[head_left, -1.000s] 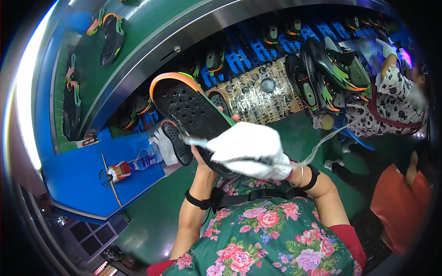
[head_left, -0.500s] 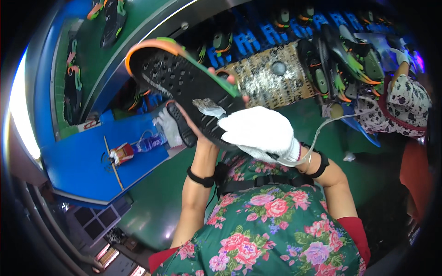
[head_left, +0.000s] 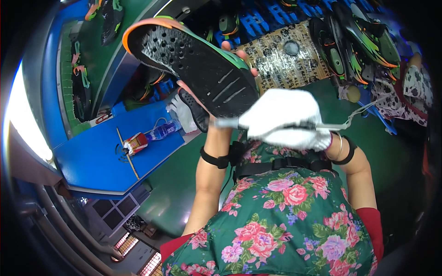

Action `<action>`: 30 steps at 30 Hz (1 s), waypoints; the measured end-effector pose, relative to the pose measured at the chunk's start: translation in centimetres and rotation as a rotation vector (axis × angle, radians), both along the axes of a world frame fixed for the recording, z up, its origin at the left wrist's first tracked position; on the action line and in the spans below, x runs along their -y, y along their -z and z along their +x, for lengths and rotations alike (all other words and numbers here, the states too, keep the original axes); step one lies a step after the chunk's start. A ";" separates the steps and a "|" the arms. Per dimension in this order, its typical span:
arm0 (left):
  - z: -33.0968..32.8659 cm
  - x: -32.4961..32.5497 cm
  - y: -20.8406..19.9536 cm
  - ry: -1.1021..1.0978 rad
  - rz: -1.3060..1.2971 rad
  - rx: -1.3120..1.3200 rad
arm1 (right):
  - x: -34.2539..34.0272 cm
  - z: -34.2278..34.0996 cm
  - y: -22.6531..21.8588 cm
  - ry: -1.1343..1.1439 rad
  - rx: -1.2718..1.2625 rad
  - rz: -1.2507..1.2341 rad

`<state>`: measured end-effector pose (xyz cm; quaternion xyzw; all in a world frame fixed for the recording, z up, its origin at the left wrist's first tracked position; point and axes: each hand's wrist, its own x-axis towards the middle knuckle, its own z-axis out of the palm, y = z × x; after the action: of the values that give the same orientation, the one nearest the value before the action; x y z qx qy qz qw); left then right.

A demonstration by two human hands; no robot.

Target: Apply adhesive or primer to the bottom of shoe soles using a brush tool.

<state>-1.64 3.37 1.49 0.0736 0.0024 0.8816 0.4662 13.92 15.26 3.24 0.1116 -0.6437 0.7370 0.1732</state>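
Observation:
My left hand [head_left: 241,54] grips a large shoe sole [head_left: 202,73] from behind, its fingers curled over the edge. The sole has a black face with holes and slots and an orange-to-green rim. White wet-looking streaks lie on its orange-rimmed end. My right hand [head_left: 283,120], in a white glove, is closed round a thin brush [head_left: 228,123]; its blurred tip lies over the sole's lower end or my left wrist, and I cannot tell if it touches. A pale tube [head_left: 340,125] runs from the brush's back end. A second black perforated sole [head_left: 195,110] shows beside my left wrist.
On the blue table [head_left: 94,161] at left lie a bottle [head_left: 165,130], a red-and-white packet [head_left: 136,144], a stick and a pale glove [head_left: 183,112]. Several shoes [head_left: 329,48] stand at upper right beside a wrapped cardboard panel [head_left: 281,60]. A co-worker's patterned sleeve [head_left: 418,85] is at far right.
The brush has come off the sole's middle towards its lower end. White streaks now show on the orange-rimmed end. The sole has shifted a little up in view.

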 end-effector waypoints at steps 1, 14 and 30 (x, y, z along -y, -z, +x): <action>-0.8 0.9 1.5 0.059 -0.084 -0.055 | -0.3 -0.1 1.1 0.119 -0.006 0.148; -3.1 2.8 0.9 0.430 -0.297 -0.176 | 0.0 -0.5 0.1 0.129 -0.276 0.493; -4.8 5.2 3.8 0.286 -0.714 -0.211 | -0.6 -0.1 -1.1 -0.103 -0.184 0.167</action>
<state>-6.41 -1.84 -2.26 -0.0035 0.3462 0.7393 0.5776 13.84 15.91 4.32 0.2259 -0.6776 0.6754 0.1836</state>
